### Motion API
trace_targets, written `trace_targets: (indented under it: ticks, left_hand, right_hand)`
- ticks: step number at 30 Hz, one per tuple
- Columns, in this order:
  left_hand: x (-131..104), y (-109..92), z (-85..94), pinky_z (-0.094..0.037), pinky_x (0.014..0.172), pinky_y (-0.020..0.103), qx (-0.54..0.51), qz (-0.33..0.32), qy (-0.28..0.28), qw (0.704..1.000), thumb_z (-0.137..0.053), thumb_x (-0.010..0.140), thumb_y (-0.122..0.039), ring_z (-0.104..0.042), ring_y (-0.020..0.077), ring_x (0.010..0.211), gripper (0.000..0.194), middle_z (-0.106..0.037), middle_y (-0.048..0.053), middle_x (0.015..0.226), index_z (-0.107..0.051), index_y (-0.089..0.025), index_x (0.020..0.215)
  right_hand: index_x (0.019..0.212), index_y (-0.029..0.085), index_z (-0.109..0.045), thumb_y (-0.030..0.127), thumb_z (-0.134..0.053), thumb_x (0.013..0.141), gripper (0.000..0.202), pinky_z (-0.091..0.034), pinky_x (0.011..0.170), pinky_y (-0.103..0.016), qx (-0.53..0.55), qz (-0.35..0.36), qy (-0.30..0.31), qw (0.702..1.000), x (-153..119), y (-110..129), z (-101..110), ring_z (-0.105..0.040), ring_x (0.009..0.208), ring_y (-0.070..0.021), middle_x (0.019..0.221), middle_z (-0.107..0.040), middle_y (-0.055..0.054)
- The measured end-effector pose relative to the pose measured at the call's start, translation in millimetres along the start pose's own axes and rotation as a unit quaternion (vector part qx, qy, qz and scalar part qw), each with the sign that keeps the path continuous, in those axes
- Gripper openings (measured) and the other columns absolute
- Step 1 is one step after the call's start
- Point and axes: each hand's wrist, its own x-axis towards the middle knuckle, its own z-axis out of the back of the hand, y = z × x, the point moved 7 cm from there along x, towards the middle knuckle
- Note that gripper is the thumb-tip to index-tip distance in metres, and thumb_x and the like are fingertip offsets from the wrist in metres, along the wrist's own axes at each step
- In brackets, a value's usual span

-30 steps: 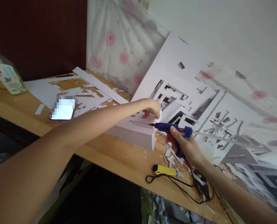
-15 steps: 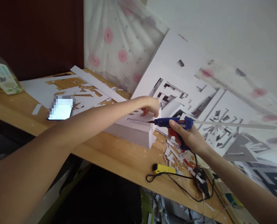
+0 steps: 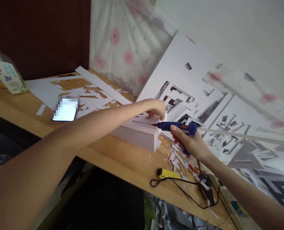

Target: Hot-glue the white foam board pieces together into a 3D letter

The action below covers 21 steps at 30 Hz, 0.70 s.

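Note:
A white foam-board box (image 3: 134, 137) lies on the wooden table, with a narrow slot in its top face. My left hand (image 3: 158, 109) is bent down over the box's right end, its curled fingers gripping at the far edge; the fingertips are partly hidden. In my right hand (image 3: 188, 140) is a blue hot glue gun (image 3: 170, 126), gripped by its handle. Its nozzle points left and meets the top of the box near the slot's right end. A long pale glue stick (image 3: 242, 135) sticks out from the back of the gun.
A lit phone (image 3: 66, 109), white board offcuts (image 3: 94, 99) and a bottle (image 3: 9, 75) are on the left. White scraps (image 3: 176, 158), a yellow cutter (image 3: 168, 173) and a black cord (image 3: 180, 187) lie at the right. Cut-out white boards (image 3: 172, 70) lean against the wall.
The glue gun has tilted slightly, its glue stick's rear end dropping lower, with the nozzle still at the slot's right end. My left hand stays on the box; the view has shifted a little.

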Motion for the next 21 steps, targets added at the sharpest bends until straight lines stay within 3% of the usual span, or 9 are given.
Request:
trace_targets:
  ticks: [12, 21]
  left_hand:
    - [1, 2, 1.1, -0.048, 0.063, 0.032, 0.000, 0.004, 0.001, 1.000, -0.067, 0.073, -0.034, -0.069, 0.0246, 0.075, 0.059, -0.075, 0.020, 0.098, -0.067, -0.002, 0.122]
    - [1, 2, 0.3, -0.046, 0.063, 0.029, -0.008, 0.005, 0.007, 1.000, -0.067, 0.075, -0.036, -0.068, 0.0216, 0.072, 0.065, -0.075, 0.016, 0.093, -0.062, -0.007, 0.134]
  right_hand:
    - [0.061, 0.022, -0.053, 0.089, -0.061, 0.068, 0.068, -0.029, 0.035, -0.023, -0.013, 0.013, 0.003, 1.000, 1, 5, -2, -0.040, 0.035, -0.0087, 0.040, -0.048, 0.004]
    - [0.057, 0.020, -0.062, 0.094, -0.055, 0.066, 0.074, -0.033, 0.034, -0.024, -0.036, -0.007, 0.033, 0.999, -3, 11, 6, -0.042, 0.032, -0.0094, 0.038, -0.048, 0.001]
